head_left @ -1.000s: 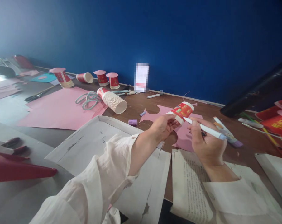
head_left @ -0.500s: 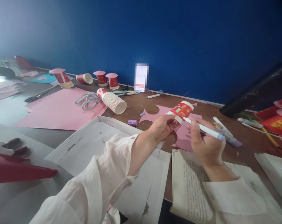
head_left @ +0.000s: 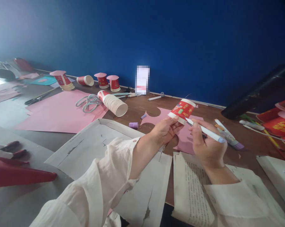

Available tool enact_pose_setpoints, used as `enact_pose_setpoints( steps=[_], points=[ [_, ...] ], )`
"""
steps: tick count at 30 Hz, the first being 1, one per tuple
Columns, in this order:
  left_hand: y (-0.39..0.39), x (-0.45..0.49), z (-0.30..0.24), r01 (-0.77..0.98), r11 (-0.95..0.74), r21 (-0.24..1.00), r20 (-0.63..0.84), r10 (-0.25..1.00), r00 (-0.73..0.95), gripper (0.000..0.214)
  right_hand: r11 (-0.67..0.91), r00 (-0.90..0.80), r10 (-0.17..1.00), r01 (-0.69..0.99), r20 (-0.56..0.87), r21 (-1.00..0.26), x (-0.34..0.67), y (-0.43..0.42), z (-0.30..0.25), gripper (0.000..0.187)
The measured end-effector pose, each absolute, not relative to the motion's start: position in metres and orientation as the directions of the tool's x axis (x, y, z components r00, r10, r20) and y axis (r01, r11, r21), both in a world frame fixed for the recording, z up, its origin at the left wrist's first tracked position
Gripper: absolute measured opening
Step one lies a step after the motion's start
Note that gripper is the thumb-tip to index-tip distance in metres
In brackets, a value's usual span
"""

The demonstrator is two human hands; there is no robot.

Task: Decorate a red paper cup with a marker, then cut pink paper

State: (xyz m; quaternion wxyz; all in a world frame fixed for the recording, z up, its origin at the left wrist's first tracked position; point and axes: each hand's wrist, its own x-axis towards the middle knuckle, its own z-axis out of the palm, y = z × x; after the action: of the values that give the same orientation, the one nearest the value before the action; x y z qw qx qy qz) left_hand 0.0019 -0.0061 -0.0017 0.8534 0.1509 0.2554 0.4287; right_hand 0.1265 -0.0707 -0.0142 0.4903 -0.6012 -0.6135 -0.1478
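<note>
My left hand (head_left: 164,130) grips a red paper cup (head_left: 183,110) by its rim, holding it tilted above the table. My right hand (head_left: 205,143) is closed round a white marker (head_left: 207,131) with a light blue end. The marker's tip touches the cup's lower side. Under the cup lies a pink paper sheet (head_left: 183,135) with round cut-outs. Both arms wear white sleeves.
A lying stack of paper cups (head_left: 114,103), a grey cord (head_left: 88,101), a large pink sheet (head_left: 59,112) and upturned cups with pink tops (head_left: 110,81) sit to the left. Newspapers (head_left: 191,186) cover the near edge. Markers (head_left: 228,137) and red packets (head_left: 278,124) lie right.
The cup has tipped a little more upright in my left hand and shifted slightly left. The marker stays at the cup's side.
</note>
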Motion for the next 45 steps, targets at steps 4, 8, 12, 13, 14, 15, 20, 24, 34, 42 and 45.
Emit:
enact_pose_setpoints(
  steps=[4, 8, 12, 13, 14, 15, 20, 24, 34, 42, 45],
  points=[
    [-0.0054, 0.0023, -0.0036, -0.659, 0.582, 0.477, -0.296, 0.812, 0.503, 0.016, 0.231, 0.208, 0.588, 0.883, 0.781, -0.409, 0.1257, -0.0704, -0.0146, 0.029],
    [-0.0038, 0.0038, -0.0075, -0.661, 0.567, 0.492, -0.26, 0.82, 0.51, 0.016, 0.23, 0.214, 0.592, 0.879, 0.777, -0.417, 0.1255, -0.0709, -0.015, 0.03],
    [-0.0033, 0.0041, -0.0087, -0.664, 0.558, 0.498, -0.248, 0.825, 0.507, 0.019, 0.243, 0.208, 0.596, 0.874, 0.775, -0.421, 0.1255, -0.0712, -0.0148, 0.03],
    [-0.0035, 0.0041, -0.0085, -0.665, 0.558, 0.496, -0.25, 0.826, 0.505, 0.019, 0.246, 0.205, 0.594, 0.874, 0.778, -0.418, 0.1256, -0.0713, -0.0147, 0.03],
    [-0.0036, 0.004, -0.0081, -0.667, 0.558, 0.494, -0.256, 0.826, 0.502, 0.018, 0.247, 0.203, 0.592, 0.876, 0.78, -0.415, 0.1256, -0.0714, -0.0146, 0.029],
    [-0.0038, 0.0038, -0.0077, -0.667, 0.56, 0.492, -0.261, 0.826, 0.5, 0.018, 0.242, 0.204, 0.591, 0.878, 0.78, -0.413, 0.1256, -0.0715, -0.0145, 0.029],
    [-0.0047, 0.0034, -0.0047, -0.669, 0.559, 0.49, -0.271, 0.827, 0.492, 0.019, 0.233, 0.208, 0.593, 0.88, 0.777, -0.414, 0.1254, -0.0717, -0.0151, 0.029],
    [-0.0055, 0.0028, -0.0021, -0.668, 0.56, 0.491, -0.282, 0.827, 0.486, 0.02, 0.232, 0.208, 0.605, 0.877, 0.769, -0.42, 0.1251, -0.0718, -0.016, 0.029],
    [-0.0047, 0.0022, -0.0032, -0.675, 0.555, 0.486, -0.27, 0.83, 0.488, 0.02, 0.232, 0.214, 0.618, 0.87, 0.757, -0.436, 0.1241, -0.0735, -0.016, 0.03],
    [-0.0016, 0.0035, -0.0081, -0.687, 0.552, 0.472, -0.259, 0.832, 0.49, 0.017, 0.219, 0.219, 0.663, 0.858, 0.716, -0.465, 0.1233, -0.0754, -0.0186, 0.03],
    [-0.0019, 0.0035, -0.007, -0.687, 0.552, 0.472, -0.266, 0.833, 0.486, 0.017, 0.209, 0.234, 0.675, 0.849, 0.7, -0.485, 0.1239, -0.0754, -0.0181, 0.031]
  ],
)
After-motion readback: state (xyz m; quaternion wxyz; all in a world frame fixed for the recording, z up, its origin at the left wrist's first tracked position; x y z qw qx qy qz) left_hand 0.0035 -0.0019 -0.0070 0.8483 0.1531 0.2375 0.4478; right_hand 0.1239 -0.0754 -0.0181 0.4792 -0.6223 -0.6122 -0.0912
